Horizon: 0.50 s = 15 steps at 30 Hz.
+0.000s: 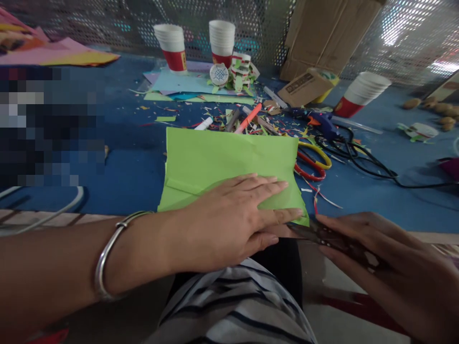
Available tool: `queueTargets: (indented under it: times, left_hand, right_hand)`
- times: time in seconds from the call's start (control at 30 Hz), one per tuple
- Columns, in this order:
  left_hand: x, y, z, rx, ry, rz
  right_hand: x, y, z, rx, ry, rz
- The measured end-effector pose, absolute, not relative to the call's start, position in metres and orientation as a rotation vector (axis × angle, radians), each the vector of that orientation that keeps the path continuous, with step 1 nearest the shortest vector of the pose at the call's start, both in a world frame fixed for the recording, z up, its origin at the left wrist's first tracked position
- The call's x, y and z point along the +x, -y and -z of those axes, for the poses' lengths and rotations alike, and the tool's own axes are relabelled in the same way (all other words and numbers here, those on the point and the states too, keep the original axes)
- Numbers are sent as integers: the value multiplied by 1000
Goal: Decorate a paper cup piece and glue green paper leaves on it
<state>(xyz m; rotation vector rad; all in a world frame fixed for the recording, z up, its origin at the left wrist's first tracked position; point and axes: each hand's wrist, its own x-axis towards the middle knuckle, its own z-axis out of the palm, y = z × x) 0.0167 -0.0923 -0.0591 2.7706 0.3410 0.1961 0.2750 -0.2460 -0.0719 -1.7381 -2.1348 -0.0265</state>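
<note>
A folded stack of light green paper (229, 153) lies at the table's front edge. My left hand (236, 210) rests flat on it, fingers stretched toward the right, a silver bangle at the wrist. At the lower right, my right hand (387, 258) is wrapped round the dark, riveted handle of a knife (333, 240). Its blade points left and lies at the paper's lower right corner, close to my left thumb and fingers; the tip is partly hidden. Scissors (324, 165) with yellow and red handles lie at the paper's right side, their blades out of sight.
Paper scraps and markers, one an orange marker (250, 117), lie behind the paper. A blue glue gun (324, 123) trails a black cable. Stacked paper cups (171, 48), small cup-made figures (241, 71) and a cardboard box (304, 88) stand farther back. Coloured sheets (68, 51) lie at left.
</note>
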Motion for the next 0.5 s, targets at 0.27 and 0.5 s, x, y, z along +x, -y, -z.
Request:
queueTargets:
  times: [0.27,0.5]
  left_hand:
    - [13,98,65,2843,-363,-121]
    - [11,98,66,2833,-339,-90]
  right_hand:
    - [272,248,73,-1779,2105,92]
    - [271,248,76,-1795,2060,58]
